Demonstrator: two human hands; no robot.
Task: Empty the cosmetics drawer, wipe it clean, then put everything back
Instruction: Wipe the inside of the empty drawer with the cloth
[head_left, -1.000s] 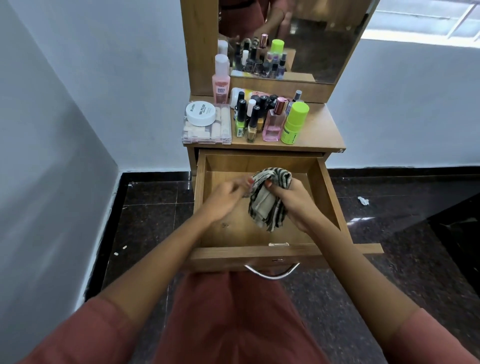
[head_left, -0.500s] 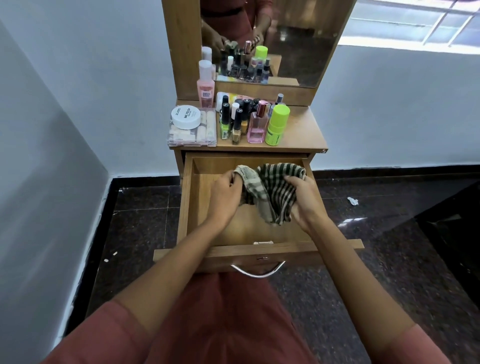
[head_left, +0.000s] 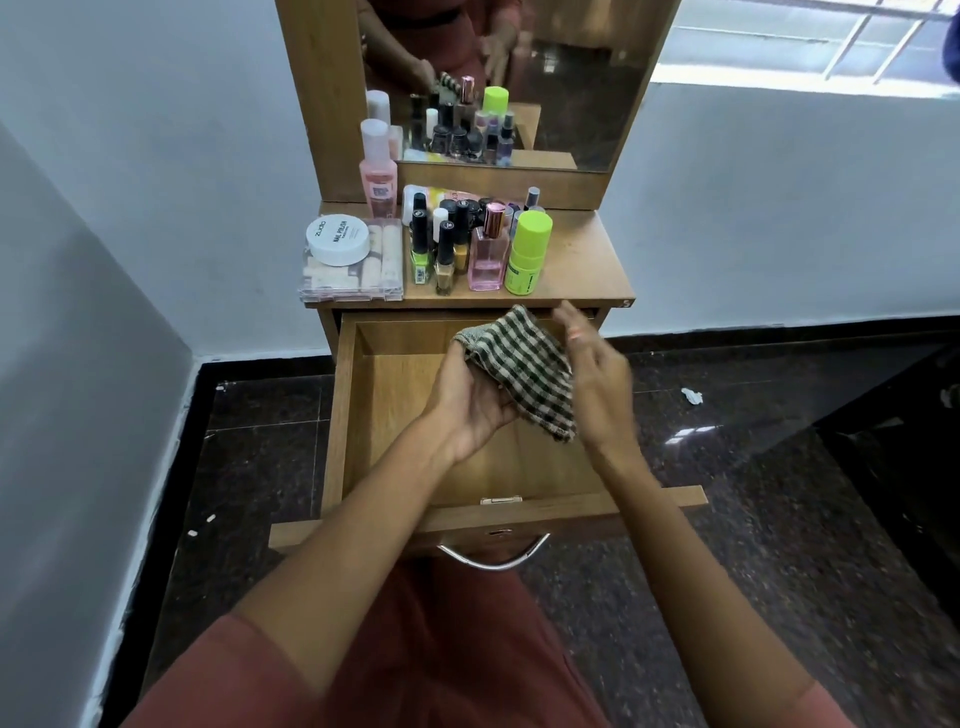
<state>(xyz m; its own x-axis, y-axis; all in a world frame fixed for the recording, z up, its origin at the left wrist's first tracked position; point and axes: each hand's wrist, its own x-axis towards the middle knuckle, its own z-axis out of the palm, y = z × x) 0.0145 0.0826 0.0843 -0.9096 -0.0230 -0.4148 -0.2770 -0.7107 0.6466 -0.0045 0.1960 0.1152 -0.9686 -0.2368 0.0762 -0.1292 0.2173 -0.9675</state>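
The wooden drawer (head_left: 395, 415) stands pulled out below the dressing table, with nothing inside it. Over it my left hand (head_left: 467, 400) lies palm up and holds a green-and-cream checked cloth (head_left: 519, 369), which drapes across its fingers. My right hand (head_left: 597, 374) is beside the cloth's right edge with straight fingers, blurred by motion; I cannot tell whether it touches the cloth. On the tabletop (head_left: 587, 270) stand the cosmetics: a pink bottle (head_left: 378, 171), nail polishes (head_left: 444, 254), a pink perfume bottle (head_left: 488, 254), a lime-green container (head_left: 527, 254) and a clear box (head_left: 353, 270) with a white jar (head_left: 337, 240) on top.
A mirror (head_left: 545, 78) rises behind the table and reflects the bottles. White walls close in at the left and behind. The floor is dark polished stone, with a scrap of white paper (head_left: 692, 396) at the right. The drawer's metal handle (head_left: 493, 558) faces me.
Both hands gripped the bunched cloth before. Now it lies spread over my upturned left hand, and my right hand has let go and opened beside it.
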